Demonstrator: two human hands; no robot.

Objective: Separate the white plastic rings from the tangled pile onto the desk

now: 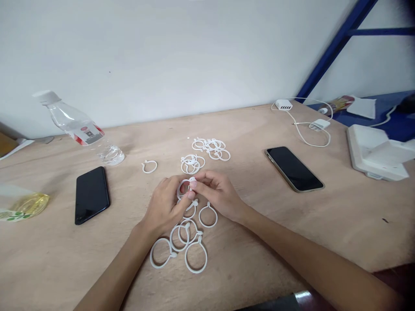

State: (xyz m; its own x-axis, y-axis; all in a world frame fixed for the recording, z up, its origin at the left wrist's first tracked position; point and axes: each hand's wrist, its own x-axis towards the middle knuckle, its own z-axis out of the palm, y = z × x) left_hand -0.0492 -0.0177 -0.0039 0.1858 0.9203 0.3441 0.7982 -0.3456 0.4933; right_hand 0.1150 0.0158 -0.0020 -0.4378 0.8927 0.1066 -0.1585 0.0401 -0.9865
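Two hands meet over the middle of the table (340,224), both pinching one white plastic ring (183,187). The left hand (165,206) has its grip closed on the ring's near side with thumb and fingers. The right hand (218,194) has its grip closed on the ring's clasp end with the fingertips. Fingers cover much of that ring, so whether its clasp is fastened cannot be told.

Six loose rings (196,257) lie just in front of the hands, some overlapping, and one is half hidden under the left thumb. Beyond the hands sit two tangled ring heaps (211,149); they overlap too much to count. One single ring (149,166) lies apart to the left.

Two phones lie face up with dark screens: a black phone (91,195) to the left and a pale-edged phone (293,168) to the right. One clear water bottle (81,129) with a white cap stands tilted in view at the back left, with a little water at its base. A clear plastic bag (22,205) holding something yellow is cut off by the left edge. At the back right are a white charger (283,105) and its cable (304,138). A white box-like device (372,155) runs out of the frame on the right.
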